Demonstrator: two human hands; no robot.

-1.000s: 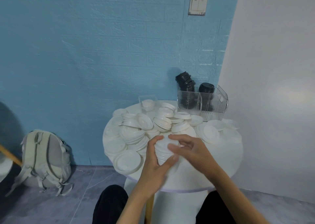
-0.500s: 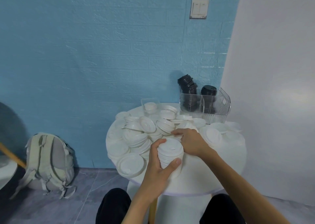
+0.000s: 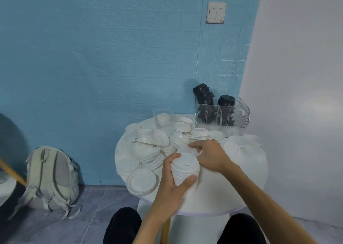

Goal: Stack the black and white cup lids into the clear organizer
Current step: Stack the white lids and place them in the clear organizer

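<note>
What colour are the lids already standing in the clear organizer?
Black: two stacks of lids rise out of the organizer, clearest in the head view.

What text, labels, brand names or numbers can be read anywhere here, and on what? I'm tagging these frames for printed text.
None can be read.
clear organizer: a small pale patch on its right wall, perhaps a sticker, too small and blurred to read.
wall switch: plain, no legible marking.
white lid stack held in the left hand: only moulded shapes, no words.
backpack: no visible logo.
</note>
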